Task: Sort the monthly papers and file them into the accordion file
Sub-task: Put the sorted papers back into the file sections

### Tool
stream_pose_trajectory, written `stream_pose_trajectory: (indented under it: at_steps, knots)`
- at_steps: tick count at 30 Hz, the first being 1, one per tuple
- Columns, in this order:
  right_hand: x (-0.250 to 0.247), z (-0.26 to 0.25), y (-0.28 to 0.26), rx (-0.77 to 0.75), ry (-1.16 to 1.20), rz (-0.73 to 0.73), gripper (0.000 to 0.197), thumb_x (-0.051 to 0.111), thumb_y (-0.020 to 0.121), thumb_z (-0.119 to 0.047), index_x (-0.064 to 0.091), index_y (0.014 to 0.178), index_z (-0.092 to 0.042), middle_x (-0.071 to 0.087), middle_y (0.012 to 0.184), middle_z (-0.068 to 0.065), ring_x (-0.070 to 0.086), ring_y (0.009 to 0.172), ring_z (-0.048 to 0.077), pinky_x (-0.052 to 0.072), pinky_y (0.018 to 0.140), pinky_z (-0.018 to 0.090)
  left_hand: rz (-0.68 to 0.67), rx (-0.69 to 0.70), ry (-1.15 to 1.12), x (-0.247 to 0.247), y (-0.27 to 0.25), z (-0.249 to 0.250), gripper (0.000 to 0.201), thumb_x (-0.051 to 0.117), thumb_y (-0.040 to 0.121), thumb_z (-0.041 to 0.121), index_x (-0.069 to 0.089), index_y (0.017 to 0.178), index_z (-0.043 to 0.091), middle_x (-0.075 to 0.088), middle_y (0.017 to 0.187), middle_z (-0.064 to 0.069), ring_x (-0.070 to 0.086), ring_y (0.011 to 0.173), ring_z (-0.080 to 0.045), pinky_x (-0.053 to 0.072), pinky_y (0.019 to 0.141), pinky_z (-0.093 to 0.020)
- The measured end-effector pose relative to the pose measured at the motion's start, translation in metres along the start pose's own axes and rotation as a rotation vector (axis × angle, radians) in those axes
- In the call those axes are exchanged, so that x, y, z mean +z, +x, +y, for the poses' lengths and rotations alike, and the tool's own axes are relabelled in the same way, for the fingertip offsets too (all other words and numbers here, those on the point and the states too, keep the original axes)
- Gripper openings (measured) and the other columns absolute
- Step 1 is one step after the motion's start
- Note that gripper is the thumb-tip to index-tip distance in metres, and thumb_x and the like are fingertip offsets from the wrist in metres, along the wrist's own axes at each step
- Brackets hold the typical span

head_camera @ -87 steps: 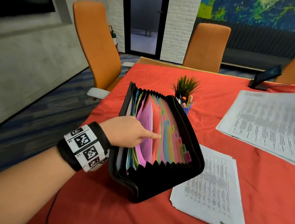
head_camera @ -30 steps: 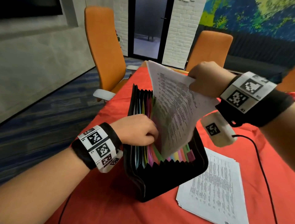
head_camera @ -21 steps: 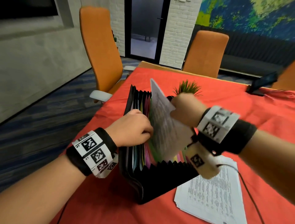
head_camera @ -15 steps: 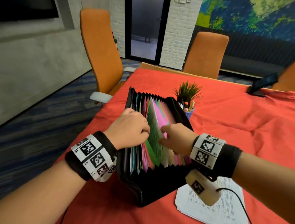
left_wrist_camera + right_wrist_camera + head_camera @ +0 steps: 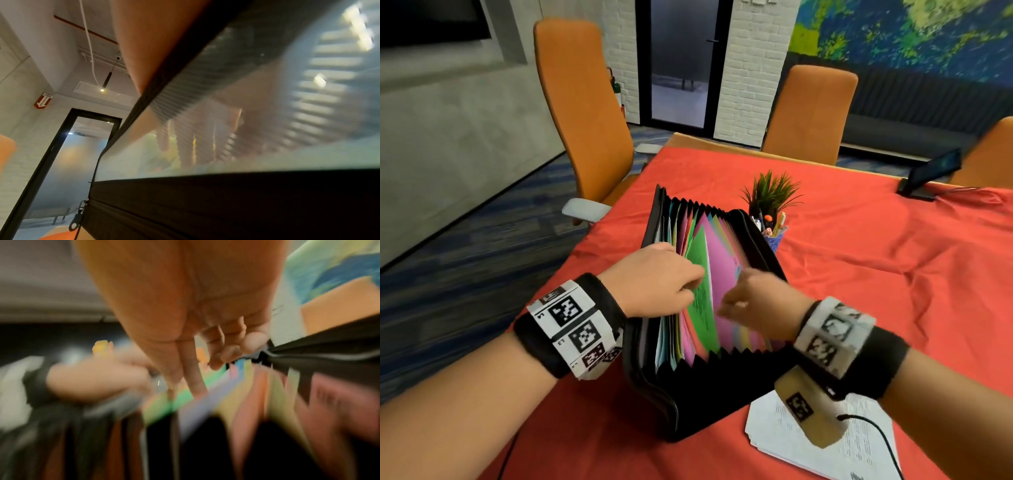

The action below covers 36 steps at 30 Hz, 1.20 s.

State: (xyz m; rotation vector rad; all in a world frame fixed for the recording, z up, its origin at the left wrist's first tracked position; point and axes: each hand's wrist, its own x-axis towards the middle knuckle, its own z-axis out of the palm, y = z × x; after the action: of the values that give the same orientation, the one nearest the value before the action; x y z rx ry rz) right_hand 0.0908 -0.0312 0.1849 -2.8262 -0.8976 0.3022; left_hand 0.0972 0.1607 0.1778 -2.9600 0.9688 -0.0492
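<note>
At the centre of the head view the black accordion file (image 5: pixel 709 387) is stood open on the red tablecloth (image 5: pixel 876 274). The left hand (image 5: pixel 654 279) is laid over its left pockets, fingers curled against the green divider (image 5: pixel 700 291), holding the pockets apart. The right hand (image 5: pixel 756 303), blurred, is set just right of that divider, forefinger and thumb extended down among the coloured dividers, other fingers loosely curled; nothing is seen gripped. A stack of printed papers (image 5: pixel 825 445) is seen at lower right, beside the file.

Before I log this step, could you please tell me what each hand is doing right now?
Left hand: fingers curled on the dividers of the accordion file, holding a pocket apart.
Right hand: blurred; forefinger extended into the file, grip cannot be told.
</note>
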Motion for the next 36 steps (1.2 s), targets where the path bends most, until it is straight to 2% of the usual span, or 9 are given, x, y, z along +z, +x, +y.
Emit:
stream_pose_trajectory:
  at_steps: [5, 8, 12, 20, 23, 27, 31, 33, 36]
  knots:
    - [-0.009, 0.106, -0.051, 0.396, 0.444, 0.464, 0.016, 0.062, 0.087, -0.021, 0.067, 0.076, -0.01, 0.055, 0.059, 0.001, 0.049, 0.065, 0.019, 0.04, 0.064, 0.032, -0.086, 0.062, 0.137, -0.009, -0.003, 0.005, 0.053, 0.02, 0.092, 0.031, 0.029, 0.144, 0.036, 0.049, 0.081, 0.011, 0.041, 0.078, -0.01, 0.027, 0.096, -0.027]
    - [0.058, 0.176, -0.094, 0.735, 0.303, 0.219, 0.011, 0.065, 0.085, -0.02, 0.068, 0.088, -0.01, 0.066, 0.082, 0.008, 0.059, 0.082, 0.022, 0.036, 0.068, 0.027, -0.096, 0.116, 0.196, -0.007, -0.002, 0.005, 0.053, 0.014, 0.097, 0.031, 0.004, 0.148, 0.041, 0.05, 0.073, 0.005, 0.042, 0.073, -0.012, 0.02, 0.079, -0.027]
    - [0.155, 0.216, -0.148, 0.951, 0.216, -0.131, 0.03, 0.062, 0.086, -0.033, 0.06, 0.108, -0.012, 0.063, 0.117, 0.009, 0.058, 0.104, 0.022, 0.042, 0.082, 0.027, -0.118, 0.163, 0.216, -0.005, 0.001, 0.005, 0.055, 0.013, 0.097, 0.03, -0.001, 0.148, 0.043, 0.053, 0.067, 0.001, 0.047, 0.068, -0.014, 0.017, 0.075, -0.028]
    - [0.205, 0.197, -0.169, 1.168, 0.394, -0.045, 0.069, 0.075, 0.065, -0.054, 0.051, 0.107, -0.005, 0.057, 0.11, 0.015, 0.055, 0.094, 0.026, 0.045, 0.083, 0.032, -0.17, 0.216, 0.266, -0.002, 0.005, 0.008, 0.051, 0.014, 0.099, 0.035, -0.002, 0.147, 0.044, 0.054, 0.06, -0.004, 0.042, 0.056, -0.015, 0.025, 0.077, -0.027]
    - [0.207, 0.192, -0.163, 1.213, 0.423, -0.014, 0.073, 0.083, 0.058, -0.044, 0.047, 0.106, -0.003, 0.056, 0.107, 0.016, 0.055, 0.095, 0.029, 0.046, 0.085, 0.036, -0.213, 0.216, 0.287, -0.004, 0.006, 0.01, 0.051, 0.015, 0.098, 0.034, 0.007, 0.147, 0.043, 0.056, 0.062, -0.004, 0.043, 0.058, -0.015, 0.027, 0.08, -0.026]
    - [0.202, 0.189, -0.158, 1.277, 0.502, 0.122, 0.056, 0.085, 0.059, -0.019, 0.042, 0.092, -0.003, 0.052, 0.091, 0.013, 0.052, 0.081, 0.028, 0.047, 0.078, 0.037, -0.015, 0.197, 0.189, 0.001, 0.003, 0.001, 0.051, 0.021, 0.082, 0.033, 0.058, 0.116, 0.031, 0.059, 0.071, 0.003, 0.052, 0.067, -0.014, 0.034, 0.074, -0.029]
    - [0.202, 0.192, -0.164, 1.284, 0.46, 0.274, 0.012, 0.064, 0.075, -0.01, 0.054, 0.077, -0.004, 0.055, 0.072, 0.012, 0.05, 0.068, 0.027, 0.036, 0.062, 0.028, 0.138, 0.175, 0.061, 0.004, -0.003, -0.007, 0.032, 0.034, 0.074, 0.035, 0.064, 0.072, 0.024, 0.061, 0.086, 0.009, 0.057, 0.087, -0.016, 0.043, 0.08, -0.041]
    - [0.205, 0.195, -0.17, 1.287, 0.458, 0.29, 0.01, 0.062, 0.075, -0.008, 0.055, 0.068, -0.007, 0.054, 0.062, 0.009, 0.052, 0.065, 0.028, 0.036, 0.059, 0.027, 0.116, 0.097, -0.035, 0.003, -0.004, -0.007, 0.036, 0.027, 0.074, 0.042, 0.059, 0.068, 0.027, 0.063, 0.095, 0.012, 0.054, 0.106, -0.011, 0.026, 0.103, -0.036]
    - [0.203, 0.199, -0.176, 1.274, 0.47, 0.271, 0.003, 0.06, 0.075, -0.004, 0.062, 0.076, -0.005, 0.059, 0.066, 0.012, 0.055, 0.071, 0.031, 0.037, 0.062, 0.028, 0.058, -0.031, -0.131, 0.002, -0.003, -0.007, 0.04, 0.017, 0.07, 0.048, 0.054, 0.068, 0.033, 0.064, 0.101, 0.012, 0.042, 0.121, 0.001, -0.002, 0.111, -0.023]
